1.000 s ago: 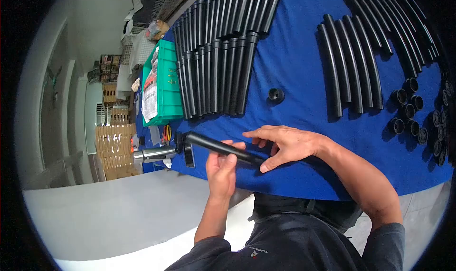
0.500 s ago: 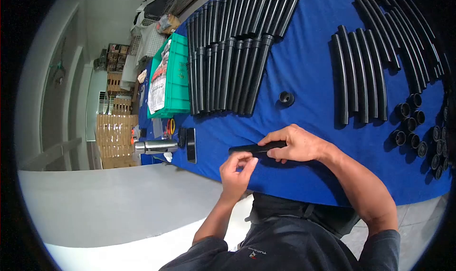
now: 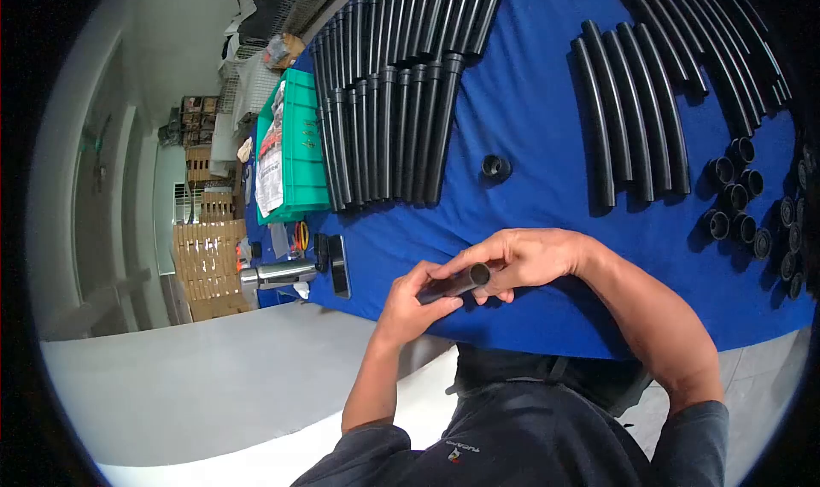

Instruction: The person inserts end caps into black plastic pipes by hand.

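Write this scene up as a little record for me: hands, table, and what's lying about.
Left hand: closed around a smooth black cylindrical tube
Right hand: fingers by the tube's open end; firmness of grip unclear
Surface: table covered in blue cloth
Left of table: straight black tubes with collared ends, in two rows, beside a green plastic crate
Right of table: gently curved black tubes; round black cup-shaped pieces
Between: one similar round black piece, alone
Far left: silvery metallic cylinder
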{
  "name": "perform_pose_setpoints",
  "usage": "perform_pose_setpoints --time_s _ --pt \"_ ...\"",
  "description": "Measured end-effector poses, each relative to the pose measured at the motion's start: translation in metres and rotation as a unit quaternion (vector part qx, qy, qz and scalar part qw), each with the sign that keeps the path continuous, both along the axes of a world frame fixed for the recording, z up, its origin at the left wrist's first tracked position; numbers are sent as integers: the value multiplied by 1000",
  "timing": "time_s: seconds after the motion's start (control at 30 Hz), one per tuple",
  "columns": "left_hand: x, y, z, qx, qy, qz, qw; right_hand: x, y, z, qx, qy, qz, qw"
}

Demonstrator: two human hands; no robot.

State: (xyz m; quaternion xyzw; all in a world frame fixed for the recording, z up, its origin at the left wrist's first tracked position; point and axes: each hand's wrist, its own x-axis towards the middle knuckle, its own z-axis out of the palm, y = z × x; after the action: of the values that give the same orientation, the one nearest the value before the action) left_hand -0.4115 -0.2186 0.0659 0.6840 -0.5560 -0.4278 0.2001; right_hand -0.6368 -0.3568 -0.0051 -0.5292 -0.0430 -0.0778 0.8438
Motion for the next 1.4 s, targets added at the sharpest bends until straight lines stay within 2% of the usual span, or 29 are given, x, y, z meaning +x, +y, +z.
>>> perform_pose_setpoints --time_s 0.13,0.43,0.53,0.63,0.73,0.83,0.93,1.0,1.03,1.07,1.1,1.17,1.27,1.3,1.37,1.4 --pt "5 4 2 31 107 -1 994 3 0 -6 -48 -4 6 999" --pt "14 0 8 39 63 -101 992 4 0 -8 -49 -9 -17 999" --pt "8 3 9 72 99 -29 992 5 2 -9 -32 -18 -26 999" --pt "-2 11 -4 9 152 34 988 2 1 -5 -35 15 -31 999" --pt "-8 1 0 -33 -90 -63 993 2 1 -3 -19 17 -44 999" --pt "-4 -1 -5 -178 -169 -105 964 -2 -3 4 -44 54 -69 995" --pt "-24 0 3 -302 -375 -45 875 11 6 -10 -142 12 -264 954" --pt "-24 27 -16 -250 -133 76 956 13 8 -12 -152 32 -305 940" --pt "-26 37 -24 -215 -5 133 967 13 8 -12 -156 41 -324 932" --pt "-32 41 -30 -56 262 215 939 13 8 -11 -167 59 -314 933" --pt "-45 31 -27 59 499 252 827 12 8 -10 -162 59 -307 936" --pt "-52 16 -44 116 710 276 637 11 8 -6 -153 58 -290 943" --pt "-31 6 -89 72 752 224 615 9 5 -7 -229 14 -316 921" --pt "-34 -1 -88 35 730 215 647 7 2 -8 -296 24 -398 868" --pt "-36 -15 -82 -40 678 199 707 5 -4 -7 -415 35 -544 728" --pt "-35 -21 -81 -75 651 186 732 3 -8 -5 -450 80 -571 682"
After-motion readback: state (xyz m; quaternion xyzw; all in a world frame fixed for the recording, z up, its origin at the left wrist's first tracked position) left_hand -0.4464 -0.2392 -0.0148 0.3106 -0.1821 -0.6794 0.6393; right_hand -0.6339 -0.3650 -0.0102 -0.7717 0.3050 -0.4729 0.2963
